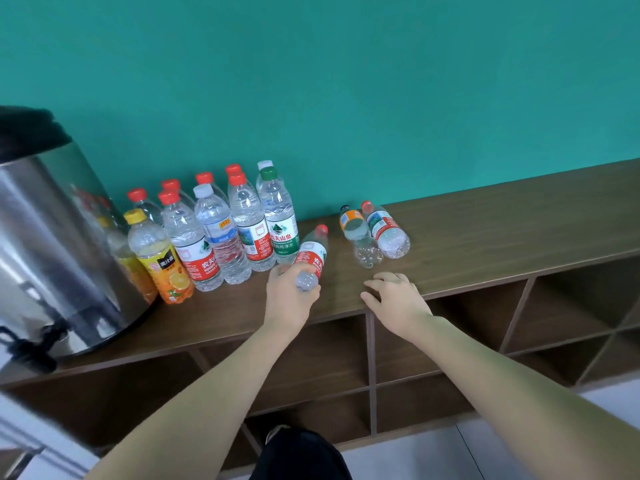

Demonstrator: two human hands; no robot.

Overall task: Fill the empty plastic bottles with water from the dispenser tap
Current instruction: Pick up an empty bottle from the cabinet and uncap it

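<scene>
My left hand (291, 296) grips the base of a red-capped, red-labelled plastic bottle (313, 252), which is tilted with its cap pointing away from me. My right hand (394, 297) rests on the wooden counter top (485, 237) near its front edge, fingers loosely curled, holding nothing. Two more bottles lie on their sides further back: an orange-labelled one (358, 233) and a red-capped one (386, 230). The steel water dispenser (52, 244) stands at the far left, its black tap (31, 351) low at the front.
A cluster of several upright capped bottles (221, 230) stands against the teal wall (346, 81), including an orange juice bottle (161, 258) beside the dispenser. Open wooden cubby shelves (408, 358) lie beneath the counter. Grey floor tiles show at the bottom right.
</scene>
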